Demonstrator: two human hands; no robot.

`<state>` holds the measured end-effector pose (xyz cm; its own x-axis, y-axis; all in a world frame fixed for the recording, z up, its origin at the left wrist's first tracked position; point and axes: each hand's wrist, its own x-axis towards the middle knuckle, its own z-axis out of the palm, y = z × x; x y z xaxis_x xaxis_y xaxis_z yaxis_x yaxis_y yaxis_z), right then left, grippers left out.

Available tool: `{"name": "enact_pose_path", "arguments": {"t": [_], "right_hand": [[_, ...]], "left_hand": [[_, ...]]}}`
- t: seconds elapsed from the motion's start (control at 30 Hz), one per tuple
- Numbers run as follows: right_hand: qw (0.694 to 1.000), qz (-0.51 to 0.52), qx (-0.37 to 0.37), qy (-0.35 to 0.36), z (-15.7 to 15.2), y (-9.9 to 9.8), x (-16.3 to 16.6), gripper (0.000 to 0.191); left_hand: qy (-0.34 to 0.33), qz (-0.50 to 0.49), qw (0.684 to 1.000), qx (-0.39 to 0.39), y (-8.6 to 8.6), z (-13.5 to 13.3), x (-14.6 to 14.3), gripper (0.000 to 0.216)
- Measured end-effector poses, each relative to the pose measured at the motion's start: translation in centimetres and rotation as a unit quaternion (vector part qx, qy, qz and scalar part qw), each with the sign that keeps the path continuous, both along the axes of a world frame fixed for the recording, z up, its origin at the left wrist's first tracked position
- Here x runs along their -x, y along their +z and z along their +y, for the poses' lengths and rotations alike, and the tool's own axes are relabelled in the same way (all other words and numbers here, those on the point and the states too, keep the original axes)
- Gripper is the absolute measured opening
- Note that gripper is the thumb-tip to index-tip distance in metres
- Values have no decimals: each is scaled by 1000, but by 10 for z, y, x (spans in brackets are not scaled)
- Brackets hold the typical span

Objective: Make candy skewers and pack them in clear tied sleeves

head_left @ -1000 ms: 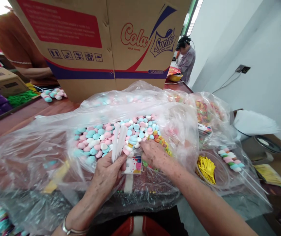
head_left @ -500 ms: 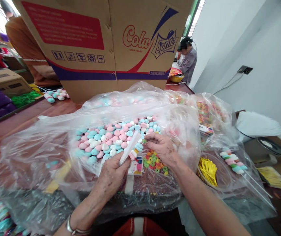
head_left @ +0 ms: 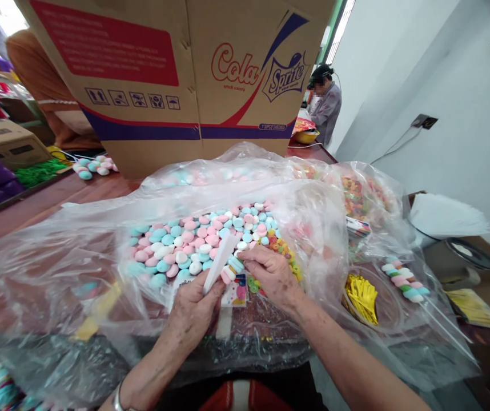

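Note:
My left hand [head_left: 196, 305] is closed around a white, narrow, strip-like bundle [head_left: 220, 260] that slants up and away. A short row of pink, yellow, white and blue marshmallows [head_left: 229, 273] extends from its fingers toward my right hand [head_left: 273, 277]. My right hand is pinched at the far end of that row, with a small green gummy ring mostly hidden by its fingertips. Loose pink, blue and white marshmallows [head_left: 170, 246] spread behind both hands. Colourful gummy rings [head_left: 285, 249] lie beside and partly under my right hand. A printed card [head_left: 234, 292] lies between the hands.
Clear plastic sheeting [head_left: 56, 262] covers the table under the candy. A large cardboard box [head_left: 142, 128] stands behind. To the right are gold ties [head_left: 360, 297] in a round tub and a finished marshmallow stick [head_left: 404, 279]. A co-worker [head_left: 326, 105] stands farther back.
My right hand has moved slightly left and down, bringing its pinched fingertips to the end of the marshmallow row. More gummy rings show behind it. My left hand keeps its hold.

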<state>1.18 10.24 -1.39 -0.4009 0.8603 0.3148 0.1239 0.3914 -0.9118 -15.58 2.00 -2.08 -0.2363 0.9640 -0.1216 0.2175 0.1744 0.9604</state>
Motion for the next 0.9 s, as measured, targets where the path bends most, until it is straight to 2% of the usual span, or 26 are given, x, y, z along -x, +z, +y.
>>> {"name": "enact_pose_path", "arguments": {"t": [0.1, 0.17, 0.23, 0.3, 0.37, 0.43, 0.63, 0.73, 0.9], "right_hand": [[998, -3, 60, 8, 12, 10, -3, 32], [996, -37, 79, -36, 26, 20, -7, 39], [983, -153, 35, -96, 41, 29, -10, 35], [952, -281, -22, -124, 54, 32, -11, 28], [931, -348, -45, -104, 60, 29, -9, 21], [923, -374, -53, -72, 60, 23, -5, 18], [909, -409, -73, -31, 47, 18, 0, 19], [915, -397, -55, -54, 51, 16, -4, 12], [935, -346, -23, -71, 63, 12, -8, 15]], "left_hand": [[32, 11, 999, -24, 1, 1, 2, 37], [55, 5, 998, -37, 5, 3, 3, 38], [74, -15, 997, -28, 10, 5, 4, 41], [88, -34, 995, -13, 13, 5, 4, 43], [93, -37, 995, -4, 13, 4, 6, 44], [89, -33, 995, -4, 10, 3, 8, 44], [94, -40, 994, -24, 4, -1, 13, 43], [101, -49, 993, -22, 7, -1, 12, 42], [111, -58, 992, -17, 8, 0, 12, 40]]}}
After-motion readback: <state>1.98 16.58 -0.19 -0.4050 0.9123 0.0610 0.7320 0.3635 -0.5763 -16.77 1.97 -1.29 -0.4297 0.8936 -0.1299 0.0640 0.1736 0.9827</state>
